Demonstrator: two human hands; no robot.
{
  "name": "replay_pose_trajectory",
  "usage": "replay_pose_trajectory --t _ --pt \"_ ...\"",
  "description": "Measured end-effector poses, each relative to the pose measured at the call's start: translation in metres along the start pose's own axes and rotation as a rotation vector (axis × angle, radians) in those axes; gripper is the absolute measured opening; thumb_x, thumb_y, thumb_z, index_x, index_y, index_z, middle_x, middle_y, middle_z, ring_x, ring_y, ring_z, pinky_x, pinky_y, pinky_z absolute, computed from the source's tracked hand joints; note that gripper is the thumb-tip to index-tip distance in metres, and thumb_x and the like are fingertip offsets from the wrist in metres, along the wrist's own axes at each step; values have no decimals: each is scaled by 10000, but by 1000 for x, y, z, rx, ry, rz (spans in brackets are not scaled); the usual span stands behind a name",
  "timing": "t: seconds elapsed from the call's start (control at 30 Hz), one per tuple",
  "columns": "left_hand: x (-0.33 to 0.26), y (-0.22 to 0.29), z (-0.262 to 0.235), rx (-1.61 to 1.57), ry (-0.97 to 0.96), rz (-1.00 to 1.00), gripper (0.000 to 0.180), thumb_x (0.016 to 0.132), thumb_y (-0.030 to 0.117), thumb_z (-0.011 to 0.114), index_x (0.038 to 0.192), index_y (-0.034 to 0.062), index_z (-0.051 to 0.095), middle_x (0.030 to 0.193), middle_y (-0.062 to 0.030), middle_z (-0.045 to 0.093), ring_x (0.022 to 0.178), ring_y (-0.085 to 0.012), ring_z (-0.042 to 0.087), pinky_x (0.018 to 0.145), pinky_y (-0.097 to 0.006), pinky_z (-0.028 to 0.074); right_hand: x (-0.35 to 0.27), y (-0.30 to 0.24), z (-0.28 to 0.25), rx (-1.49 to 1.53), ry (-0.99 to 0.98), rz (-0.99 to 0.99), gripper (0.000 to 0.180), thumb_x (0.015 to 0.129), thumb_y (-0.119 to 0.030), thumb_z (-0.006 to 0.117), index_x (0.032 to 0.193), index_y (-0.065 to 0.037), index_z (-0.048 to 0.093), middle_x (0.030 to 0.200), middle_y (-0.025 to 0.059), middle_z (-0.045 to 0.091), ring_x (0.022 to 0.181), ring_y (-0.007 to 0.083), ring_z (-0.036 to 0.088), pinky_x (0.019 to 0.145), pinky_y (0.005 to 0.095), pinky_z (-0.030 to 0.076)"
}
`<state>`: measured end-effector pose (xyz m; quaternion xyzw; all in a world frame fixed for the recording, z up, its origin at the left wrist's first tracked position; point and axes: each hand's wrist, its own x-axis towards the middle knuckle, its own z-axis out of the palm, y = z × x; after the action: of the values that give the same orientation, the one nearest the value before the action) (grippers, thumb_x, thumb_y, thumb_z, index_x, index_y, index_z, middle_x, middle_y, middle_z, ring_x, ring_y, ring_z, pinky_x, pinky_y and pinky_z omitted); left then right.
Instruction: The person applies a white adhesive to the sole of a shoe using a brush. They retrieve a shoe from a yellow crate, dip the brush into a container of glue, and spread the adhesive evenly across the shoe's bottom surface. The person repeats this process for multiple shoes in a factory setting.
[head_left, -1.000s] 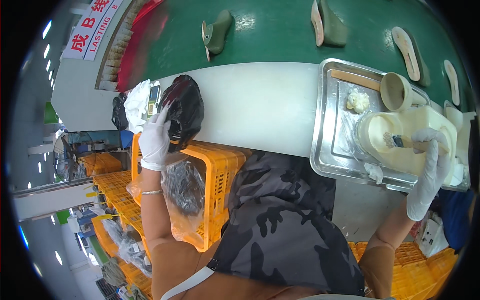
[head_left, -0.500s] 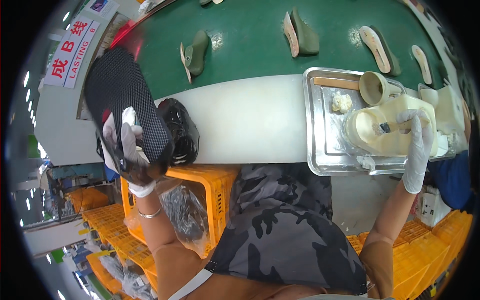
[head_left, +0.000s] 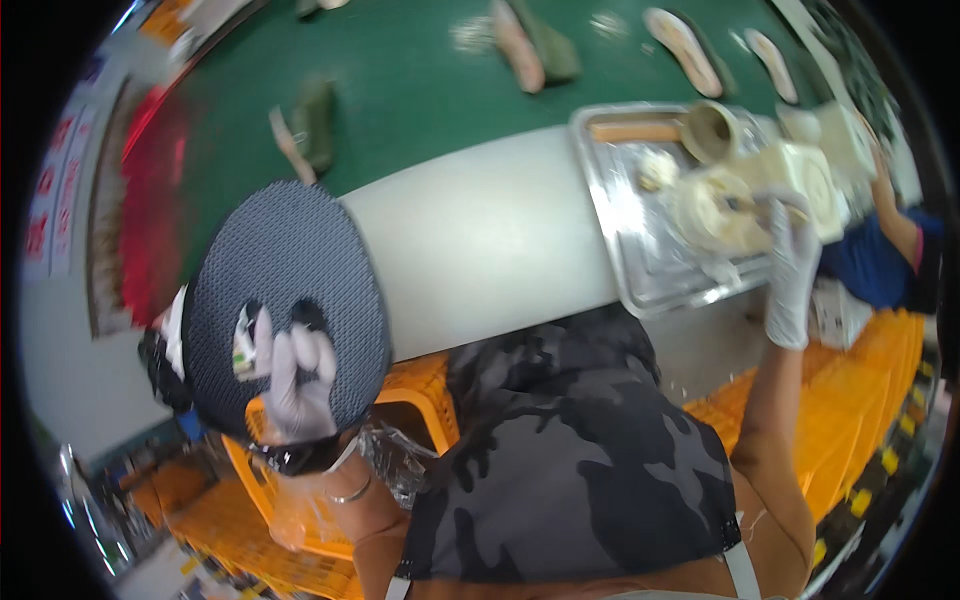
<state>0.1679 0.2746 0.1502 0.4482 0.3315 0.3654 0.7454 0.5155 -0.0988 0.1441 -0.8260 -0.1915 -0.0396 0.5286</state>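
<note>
Dark grey mesh shoe upper, rounded and textured, fills the lower left of the frame, gripped by the white-gloved left hand, whose fingers curl shut around its lower edge above an orange plastic crate. At the upper right, the white-gloved right hand closes on a thin brush handle dipped in a cream-coloured round glue pot sitting in a shiny metal tray. That tray rests on the pale grey tabletop, beside a green conveyor belt carrying shoe soles.
</note>
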Motion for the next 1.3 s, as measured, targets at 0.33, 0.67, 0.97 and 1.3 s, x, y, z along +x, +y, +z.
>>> replay_pose_trajectory --t 0.33,0.67,0.97,1.3 --pt "-9 -50 91 -91 -446 -366 474 974 85 387 1446 77 341 731 -51 444 510 -95 395 476 -159 363 -11 19 15 -185 -159 -346 131 867 -34 634 998 -40 633 948 87 686 860 203 665 772 271 517" --pt "17 -101 182 -196 -1078 -956 491 958 73 351 1442 113 281 653 -117 540 385 -97 381 358 -216 306 -16 17 -13 300 -83 -110 119 925 -84 589 1021 -15 580 883 65 672 859 122 646 790 263 514" --pt "-2 -118 242 -117 -994 -1313 441 931 59 387 1370 68 343 765 -178 613 389 -97 413 341 -205 293 33 3 -9 605 -109 -640 169 851 -184 654 939 -48 607 860 129 645 820 265 635 704 328 504" --pt "-27 -113 270 269 -983 -1234 340 871 76 446 1193 -25 481 704 -99 575 432 -79 379 409 -192 285 52 -42 -23 246 -473 -768 171 835 -70 702 942 -44 571 847 84 609 788 225 610 695 303 489"
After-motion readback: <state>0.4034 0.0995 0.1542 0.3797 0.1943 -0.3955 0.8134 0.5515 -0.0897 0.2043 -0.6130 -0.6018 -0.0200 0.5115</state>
